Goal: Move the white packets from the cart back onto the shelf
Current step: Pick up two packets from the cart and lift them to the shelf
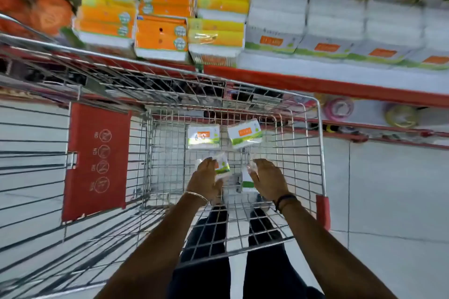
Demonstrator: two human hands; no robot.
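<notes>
Both forearms reach into the cart (pixel 318 143); left hand (pixel 206 178) and right hand (pixel 267 177) each clutch a white packet (pixel 222 165), which could slip from loose grips.

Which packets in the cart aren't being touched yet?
The two white packets at the far end of the cart: one on the left and a tilted one on the right. The near two are under the left hand and right hand.
</notes>
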